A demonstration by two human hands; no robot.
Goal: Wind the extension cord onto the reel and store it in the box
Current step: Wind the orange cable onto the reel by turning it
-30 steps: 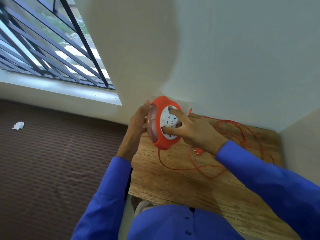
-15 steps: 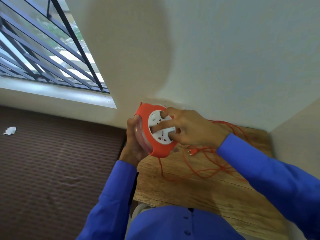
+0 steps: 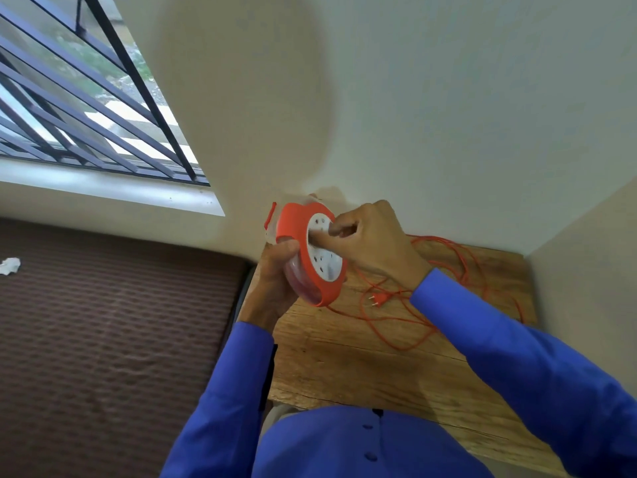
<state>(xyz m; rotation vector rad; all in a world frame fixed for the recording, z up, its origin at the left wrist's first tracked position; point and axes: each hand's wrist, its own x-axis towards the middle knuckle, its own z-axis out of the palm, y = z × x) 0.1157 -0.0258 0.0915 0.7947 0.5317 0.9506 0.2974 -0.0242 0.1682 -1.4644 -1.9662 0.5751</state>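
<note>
An orange cord reel (image 3: 299, 236) with a white socket face and a clear back is held upright above the left end of the wooden table (image 3: 362, 367). My left hand (image 3: 275, 281) grips its clear back from below. My right hand (image 3: 368, 243) presses its fingers into the white face. The loose orange cord (image 3: 462, 270) lies in tangled loops on the table to the right, one strand running up to the reel's underside. Its orange plug (image 3: 378, 300) rests on the wood below my right wrist. No box is in view.
A cream wall rises right behind the table and another closes its right side. Left of the table lies a brown ribbed mat (image 3: 103, 332) with a crumpled white scrap (image 3: 9, 265). A barred window (image 3: 69, 108) is at upper left.
My right hand has turned on the reel's white face, its fingers moving toward the top. The reel has tilted, and the cord loops and plug have been drawn closer to it.
</note>
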